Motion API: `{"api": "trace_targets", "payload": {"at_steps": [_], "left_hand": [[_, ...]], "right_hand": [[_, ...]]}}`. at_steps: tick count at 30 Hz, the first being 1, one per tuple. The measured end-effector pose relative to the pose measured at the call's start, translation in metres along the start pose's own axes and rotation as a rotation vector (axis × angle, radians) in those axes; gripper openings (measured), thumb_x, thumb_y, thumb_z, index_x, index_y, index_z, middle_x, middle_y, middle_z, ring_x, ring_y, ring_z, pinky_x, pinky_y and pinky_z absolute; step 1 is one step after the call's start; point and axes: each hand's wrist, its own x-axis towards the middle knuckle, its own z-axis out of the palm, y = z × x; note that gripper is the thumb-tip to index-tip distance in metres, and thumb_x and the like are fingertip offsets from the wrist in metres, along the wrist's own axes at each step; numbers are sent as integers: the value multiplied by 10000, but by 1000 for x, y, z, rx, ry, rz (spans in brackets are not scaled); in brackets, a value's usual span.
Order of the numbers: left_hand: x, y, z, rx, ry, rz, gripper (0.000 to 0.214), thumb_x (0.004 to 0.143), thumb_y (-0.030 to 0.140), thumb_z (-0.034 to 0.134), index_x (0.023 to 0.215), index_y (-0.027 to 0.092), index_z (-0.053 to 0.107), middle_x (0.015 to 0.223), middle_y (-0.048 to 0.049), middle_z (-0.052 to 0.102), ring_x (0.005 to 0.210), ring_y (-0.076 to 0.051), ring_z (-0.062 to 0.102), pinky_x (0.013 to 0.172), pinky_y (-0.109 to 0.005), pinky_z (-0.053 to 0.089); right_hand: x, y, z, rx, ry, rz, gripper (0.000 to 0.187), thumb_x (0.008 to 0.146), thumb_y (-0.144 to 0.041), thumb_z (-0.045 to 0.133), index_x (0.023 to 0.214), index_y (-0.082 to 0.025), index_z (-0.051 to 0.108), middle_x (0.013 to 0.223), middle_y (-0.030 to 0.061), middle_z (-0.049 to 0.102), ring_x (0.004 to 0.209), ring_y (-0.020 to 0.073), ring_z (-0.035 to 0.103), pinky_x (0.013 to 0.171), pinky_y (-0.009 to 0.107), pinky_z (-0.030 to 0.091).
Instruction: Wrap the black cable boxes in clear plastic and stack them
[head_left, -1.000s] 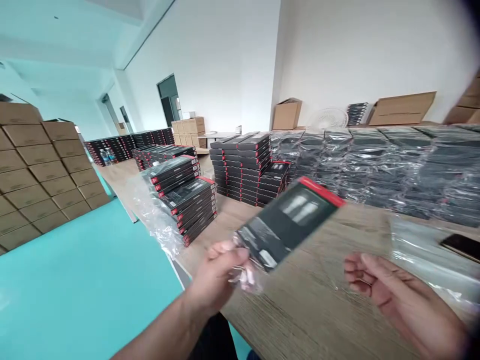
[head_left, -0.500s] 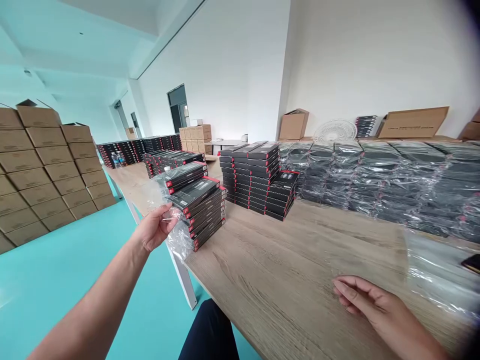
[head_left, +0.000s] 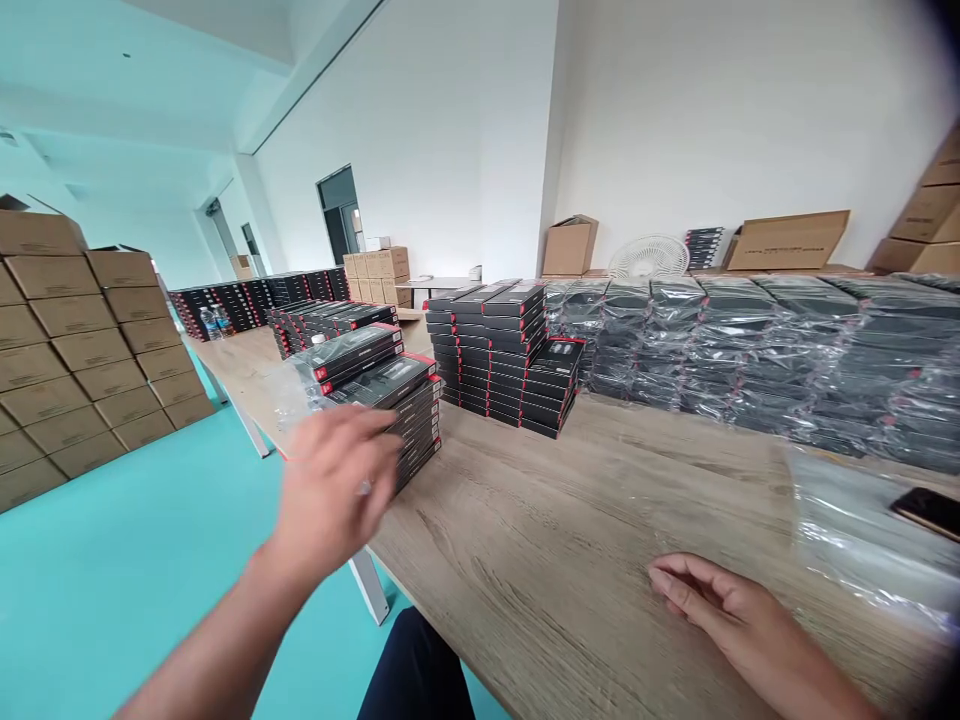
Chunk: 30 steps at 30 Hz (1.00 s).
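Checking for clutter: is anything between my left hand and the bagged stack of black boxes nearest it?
Nothing visible. The blurred left hand is directly in front of the bagged stack, overlapping its lower edge in the view.

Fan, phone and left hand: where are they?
white fan (head_left: 649,257), head view, middle of its round grille.
phone (head_left: 928,512), head view, its dark screen.
left hand (head_left: 337,490), head view, back of the hand.

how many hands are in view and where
2. The left hand, blurred, is raised in front of the near stack of black boxes; the right hand rests on the wooden table. No others show.
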Motion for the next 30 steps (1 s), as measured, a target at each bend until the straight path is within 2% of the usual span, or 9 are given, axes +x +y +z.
{"api": "trace_targets", "payload": {"at_steps": [1,3,8,14,17,20,22,25,30], "left_hand": [[14,4,9,62,-167,151,179,827,177,538,963,221,645,1246,-81,598,1259,-278,443,1107,-538,241],[41,4,31,190,-351,307,227,845,148,479,968,187,665,1388,-87,490,1362,-291,305,1145,-561,104],[70,-19,68,419,-555,333,258,789,116,491,930,164,701,1439,-94,429,1401,-283,222,1154,-546,-9],[65,-25,76,500,-568,335,214,773,221,577,943,197,704,1426,-85,448,1407,-286,201,1147,-542,-51],[68,-14,80,448,-549,327,277,751,277,626,1001,176,689,1416,-126,451,1390,-316,235,1144,-554,-20],[79,7,97,337,-523,382,399,757,290,623,1123,134,632,1418,-169,433,1371,-331,266,1142,-546,79],[95,27,122,216,-495,431,504,761,292,616,1227,108,556,1407,-183,436,1350,-327,300,1132,-506,178],[126,57,176,39,-443,451,570,788,205,561,1332,89,436,1370,-172,470,1288,-270,391,1099,-408,288],[162,88,259,-58,-392,325,618,734,38,522,1341,20,405,1341,-204,488,1267,-258,419,1082,-375,308]], "right_hand": [[0,1,0,2,-50,1,327,730,-558,534,705,-265,677,659,73,664,651,220,640,615,280,494],[0,4,0,41,-188,3,368,745,-582,506,764,-253,671,674,63,652,681,229,627,636,299,483],[0,13,-2,61,-221,-27,390,783,-593,491,791,-237,649,734,43,650,728,223,606,660,291,465],[-2,13,-4,81,-216,-47,361,790,-567,499,808,-244,659,777,43,671,738,224,609,671,297,468],[-3,11,-4,102,-199,-48,343,783,-543,508,790,-237,664,760,42,672,718,217,606,650,290,464],[-5,10,-3,106,-190,-72,327,802,-508,491,763,-227,654,743,28,661,704,196,591,638,272,446],[-6,10,-3,100,-181,-82,322,817,-490,478,755,-222,646,725,19,646,687,184,575,626,264,431],[-8,8,-3,104,-167,-71,325,833,-477,464,750,-214,637,691,11,617,666,176,554,612,261,415],[-10,7,-6,174,-121,-42,318,827,-437,480,672,-196,618,610,-6,557,602,153,508,570,255,389]]}}
